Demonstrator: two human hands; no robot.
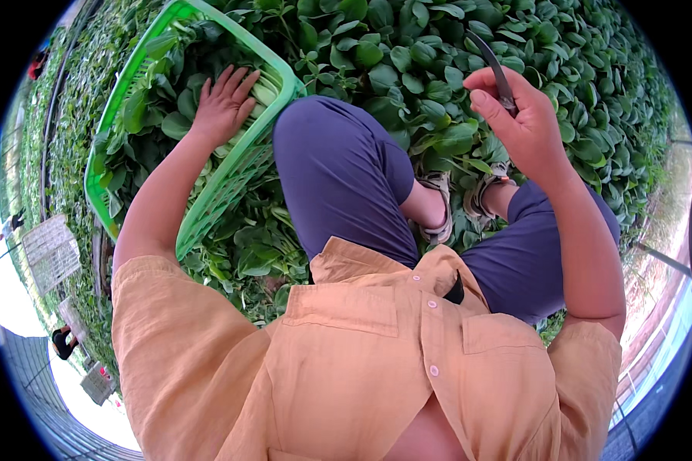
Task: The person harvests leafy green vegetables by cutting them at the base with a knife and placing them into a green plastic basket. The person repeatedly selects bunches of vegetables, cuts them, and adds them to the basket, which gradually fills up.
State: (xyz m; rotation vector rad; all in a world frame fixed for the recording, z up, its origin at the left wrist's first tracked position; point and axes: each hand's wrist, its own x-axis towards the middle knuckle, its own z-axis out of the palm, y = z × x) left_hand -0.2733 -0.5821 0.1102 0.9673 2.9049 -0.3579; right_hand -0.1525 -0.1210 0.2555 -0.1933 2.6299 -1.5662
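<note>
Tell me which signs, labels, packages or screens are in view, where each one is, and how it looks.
Pale rectangular board: far left, beside the vegetable rows; whitish, with a fine grid of lines.
Second pale board: lower left, near the edge; smaller, greyish white, tilted.
No packages, labels or screens show near the hands: the left hand rests on greens in the green plastic basket; the right hand holds a dark curved blade.

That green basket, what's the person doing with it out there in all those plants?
A person is crouching among rows of leafy green plants. Their left hand lies flat, fingers spread, on the cut leafy greens piled in the green plastic basket beside their knee. Their right hand is raised and grips a small curved knife.
</note>
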